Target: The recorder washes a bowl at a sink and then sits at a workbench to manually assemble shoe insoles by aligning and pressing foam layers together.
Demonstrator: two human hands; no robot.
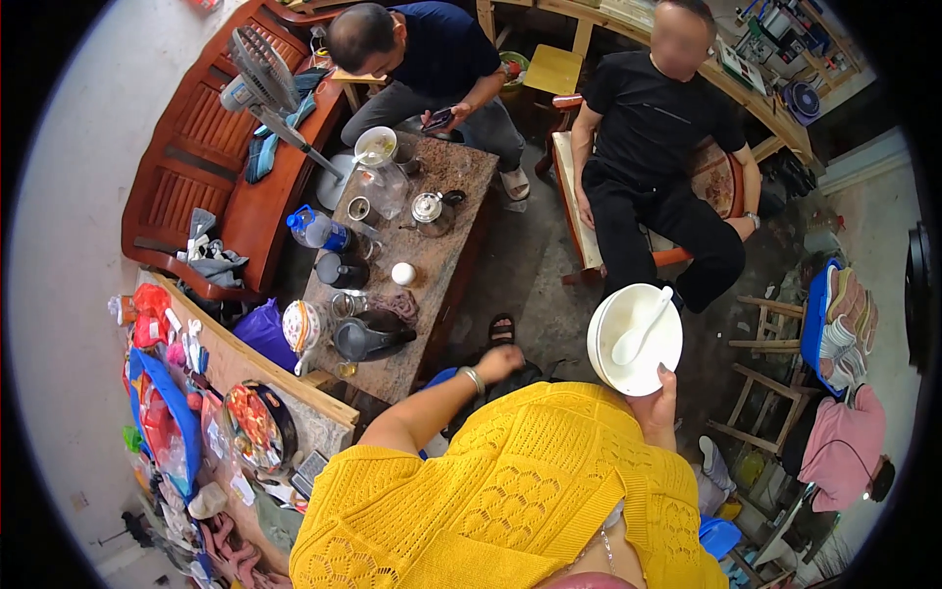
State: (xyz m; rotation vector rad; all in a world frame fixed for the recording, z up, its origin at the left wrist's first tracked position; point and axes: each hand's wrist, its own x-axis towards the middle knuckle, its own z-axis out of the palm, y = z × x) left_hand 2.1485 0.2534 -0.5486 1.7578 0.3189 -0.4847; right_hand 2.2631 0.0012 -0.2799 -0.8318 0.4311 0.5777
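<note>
I have the right hand (661,404) closed on 1 white bowl (655,349), 1 spoon (628,345) inside, right of the table (446,263). The left hand (501,363), nearer the table, is curled; I cannot tell whether it holds anything.

Legible text: none. One short pale line, apparently print, crosses the chest of a seated person's black T-shirt (655,106); too small to read. Blue label (338,238) wraps a clear plastic bottle (316,228) at the left edge of the desk (446,270); lettering not resolved. Red-orange packets (257,424), lower left: surface markings too blurred to read.
</note>
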